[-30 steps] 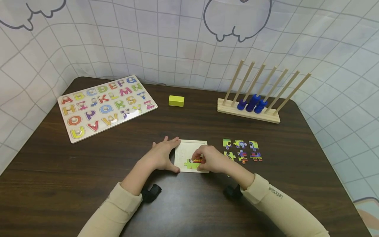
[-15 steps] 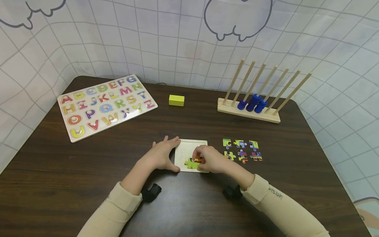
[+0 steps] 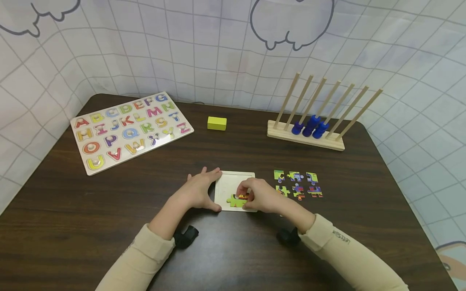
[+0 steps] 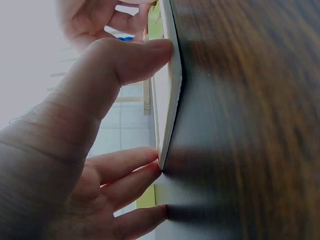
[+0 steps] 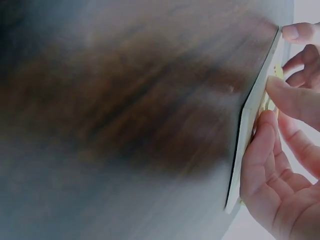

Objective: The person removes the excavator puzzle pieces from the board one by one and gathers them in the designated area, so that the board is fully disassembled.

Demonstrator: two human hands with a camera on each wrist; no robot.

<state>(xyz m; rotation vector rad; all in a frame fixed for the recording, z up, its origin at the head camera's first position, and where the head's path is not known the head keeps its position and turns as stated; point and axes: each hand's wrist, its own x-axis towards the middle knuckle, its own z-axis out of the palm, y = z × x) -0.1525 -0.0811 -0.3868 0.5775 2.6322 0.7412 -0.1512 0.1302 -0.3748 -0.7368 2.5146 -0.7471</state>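
Note:
A pale wooden puzzle board (image 3: 225, 184) lies on the table between the hands. Two joined green puzzle pieces (image 3: 234, 201) with a red and yellow pattern lie in its lower right part. My left hand (image 3: 196, 190) spreads along the board's left side, its thumb (image 4: 150, 52) on the near edge and straight fingertips at the far corner. My right hand (image 3: 260, 196) bends over the lower right corner and pinches the right puzzle piece (image 3: 243, 197) between thumb and fingers, which hide much of it. In the right wrist view, the thumb (image 5: 290, 97) reaches over the board's rim.
Several loose puzzle pieces (image 3: 295, 177) lie right of the board, some partly behind the right forearm. An alphabet board (image 3: 138, 139) lies at the back left. A yellow block (image 3: 217, 123) sits at the back middle. A peg stand (image 3: 306, 140) with blue beads stands at the back right.
The puzzle pieces under the right hand have shifted very slightly on the board. The right forearm has moved a little to the right; the left hand has kept its place.

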